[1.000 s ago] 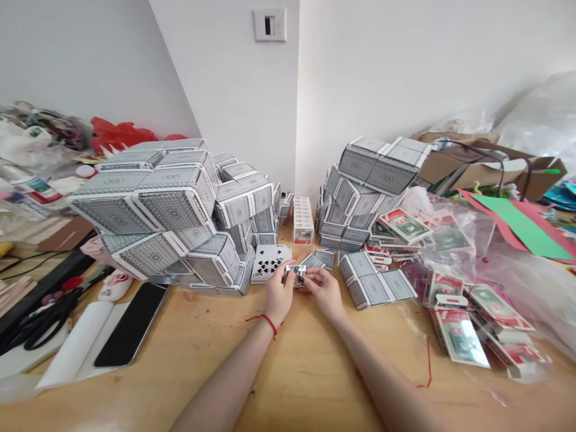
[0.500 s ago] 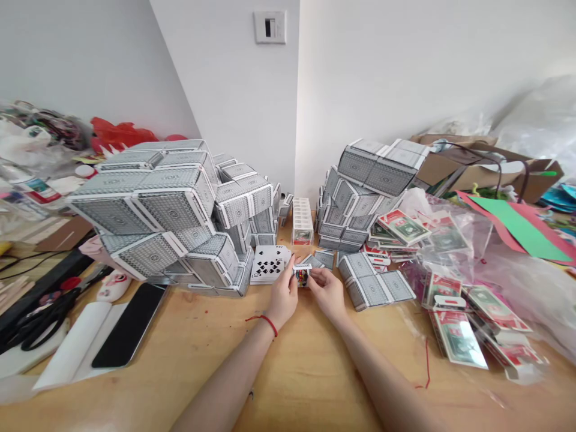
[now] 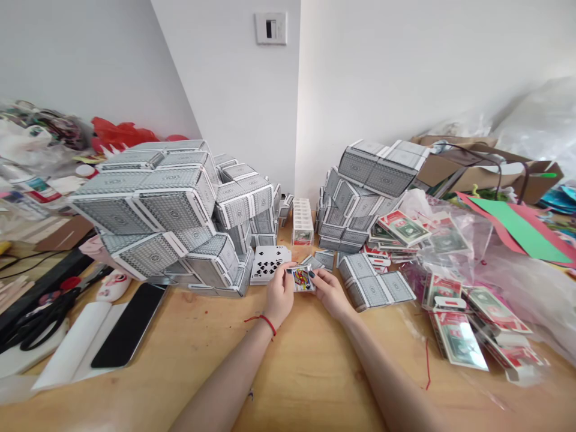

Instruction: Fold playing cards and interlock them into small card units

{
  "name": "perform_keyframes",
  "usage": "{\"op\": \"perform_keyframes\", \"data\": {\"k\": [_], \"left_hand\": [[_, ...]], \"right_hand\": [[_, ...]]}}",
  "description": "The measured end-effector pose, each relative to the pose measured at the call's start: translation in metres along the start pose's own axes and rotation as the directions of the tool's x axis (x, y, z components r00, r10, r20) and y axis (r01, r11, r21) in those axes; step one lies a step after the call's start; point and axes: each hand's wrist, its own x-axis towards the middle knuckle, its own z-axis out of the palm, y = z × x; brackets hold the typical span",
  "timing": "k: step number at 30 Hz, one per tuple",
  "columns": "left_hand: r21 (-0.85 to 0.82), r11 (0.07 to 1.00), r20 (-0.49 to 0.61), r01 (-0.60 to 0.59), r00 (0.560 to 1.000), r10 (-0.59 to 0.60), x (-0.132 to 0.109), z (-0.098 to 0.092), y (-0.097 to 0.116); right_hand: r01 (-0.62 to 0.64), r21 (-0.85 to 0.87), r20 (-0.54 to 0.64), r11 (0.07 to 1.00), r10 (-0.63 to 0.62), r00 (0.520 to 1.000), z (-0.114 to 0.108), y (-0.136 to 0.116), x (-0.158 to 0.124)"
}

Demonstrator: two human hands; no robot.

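Observation:
Between my two hands is a playing card (image 3: 302, 278), a face card with its picture side showing. My left hand (image 3: 279, 294) grips its left edge, and my right hand (image 3: 331, 291) pinches the right edge. Just left of them lies a stack of playing cards (image 3: 266, 264), a ten of spades on top. Behind the hands a few grey-backed cards (image 3: 323, 259) rest on the wood. To the right sit joined boxes folded from cards (image 3: 373, 282), grey backs outward.
Tall piles of card boxes stand on the left (image 3: 153, 204) and right (image 3: 360, 192). A clear case of decks (image 3: 302, 221) is between them. Red card packs (image 3: 459, 339) and plastic wrap spread over the right side. A phone (image 3: 129, 325) and black scissors (image 3: 49, 318) lie left.
The card has turned in my hands, so that more of its picture side now shows. Both hands have shifted slightly, with the right fingers now over the card's edge.

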Motion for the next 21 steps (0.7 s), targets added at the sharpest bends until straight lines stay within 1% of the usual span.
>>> {"op": "perform_keyframes", "data": {"k": [3, 4, 8, 11, 14, 16, 18, 21], "left_hand": [[-0.034, 0.999, 0.002, 0.004, 1.0, -0.004, 0.0, 0.0, 0.001], [-0.048, 0.999, 0.01, 0.003, 1.0, -0.002, 0.0, 0.0, 0.001], [-0.09, 0.996, 0.075, -0.015, 0.997, 0.022, 0.001, 0.002, 0.0], [-0.081, 0.995, 0.095, -0.066, 0.993, 0.074, 0.001, 0.002, 0.001], [-0.076, 0.987, 0.112, -0.141, 0.982, 0.149, 0.001, 0.002, 0.003], [-0.067, 0.984, 0.143, -0.164, 0.975, 0.172, 0.0, 0.003, 0.003], [-0.033, 0.987, 0.15, -0.158, 0.975, 0.161, 0.0, 0.003, 0.002], [0.034, 0.989, 0.093, -0.142, 0.986, 0.138, -0.001, 0.003, 0.0]], "right_hand": [[-0.082, 0.201, 0.154, 0.976, 0.052, 0.987, 0.003, -0.003, -0.002], [-0.102, 0.243, 0.181, 0.965, 0.058, 0.982, 0.004, -0.004, -0.003], [-0.178, 0.346, 0.267, 0.921, 0.085, 0.96, 0.004, -0.009, -0.005], [-0.229, 0.397, 0.338, 0.889, 0.091, 0.937, 0.002, -0.011, -0.005], [-0.243, 0.407, 0.359, 0.881, 0.09, 0.929, 0.002, -0.009, -0.004], [-0.246, 0.407, 0.366, 0.88, 0.09, 0.926, 0.004, -0.007, -0.004], [-0.244, 0.415, 0.359, 0.877, 0.089, 0.929, 0.005, -0.005, -0.003], [-0.238, 0.413, 0.326, 0.879, 0.102, 0.94, 0.007, -0.004, -0.003]]}}
